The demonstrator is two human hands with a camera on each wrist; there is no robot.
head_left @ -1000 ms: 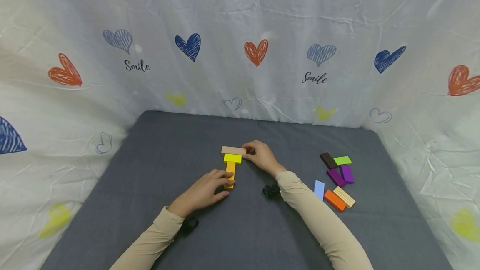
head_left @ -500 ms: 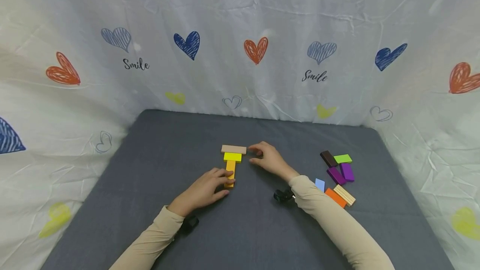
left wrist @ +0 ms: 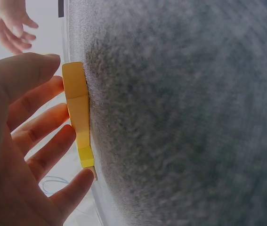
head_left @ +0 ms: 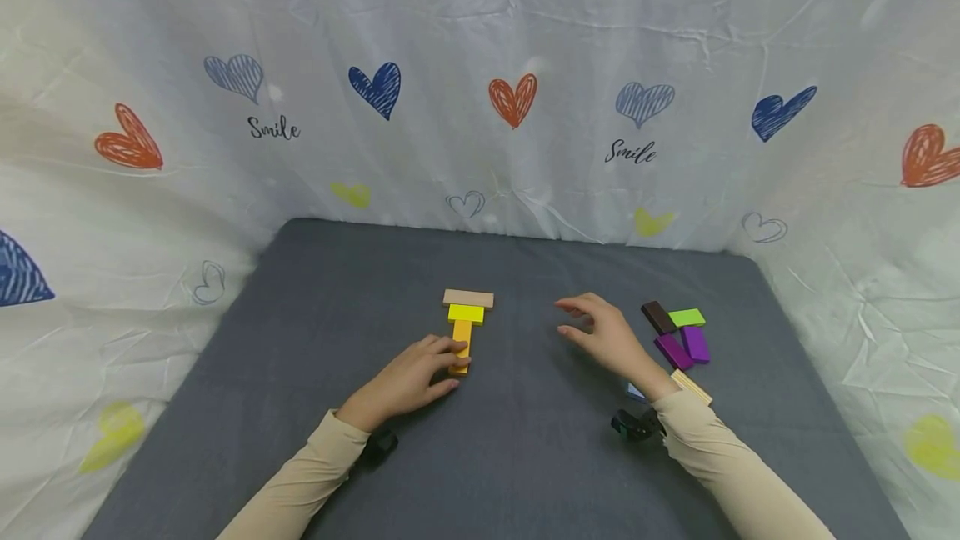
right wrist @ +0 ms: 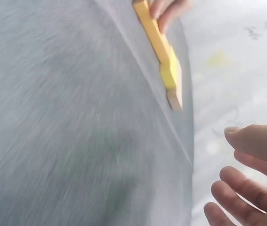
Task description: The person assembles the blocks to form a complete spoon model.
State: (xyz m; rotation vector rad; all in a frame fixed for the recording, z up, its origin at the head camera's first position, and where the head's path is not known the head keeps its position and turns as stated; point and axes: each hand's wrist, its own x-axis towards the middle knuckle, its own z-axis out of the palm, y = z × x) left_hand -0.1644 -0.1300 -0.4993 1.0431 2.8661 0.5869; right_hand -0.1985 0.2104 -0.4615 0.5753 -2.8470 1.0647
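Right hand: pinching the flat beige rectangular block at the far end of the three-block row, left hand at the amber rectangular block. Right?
No: the right hand pinches nothing; the head view shows it apart from the flat beige rectangular block, off to its right. The left hand is at the amber rectangular block, as stated.

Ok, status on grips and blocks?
Left grip touching the amber block. Right grip open, holding nothing. Yellow block and tan block crosswise beyond amber's far end. Right wrist partly hides light-blue block, head view.
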